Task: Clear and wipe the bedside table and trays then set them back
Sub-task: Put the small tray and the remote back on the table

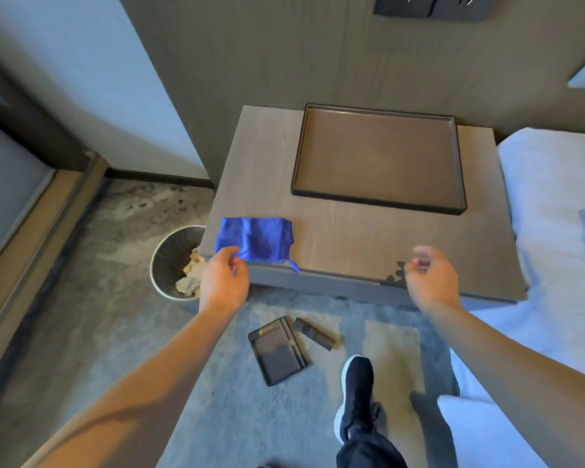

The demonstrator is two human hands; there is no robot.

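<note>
The wooden bedside table (352,231) carries a large brown tray (379,157) with a dark rim at its back. A crumpled blue cloth (255,239) lies at the table's front left corner. My left hand (225,282) pinches the cloth's near edge. My right hand (431,276) hovers over the table's front right edge, fingers loosely curled, holding nothing. On the carpet below lie a small dark tray (277,354) and a black remote control (313,333).
A round waste bin (169,261) with crumpled paper stands left of the table. A white bed (554,214) borders the table on the right. My black shoe (357,396) is on the grey carpet near the small tray. Wall sockets (433,6) sit above.
</note>
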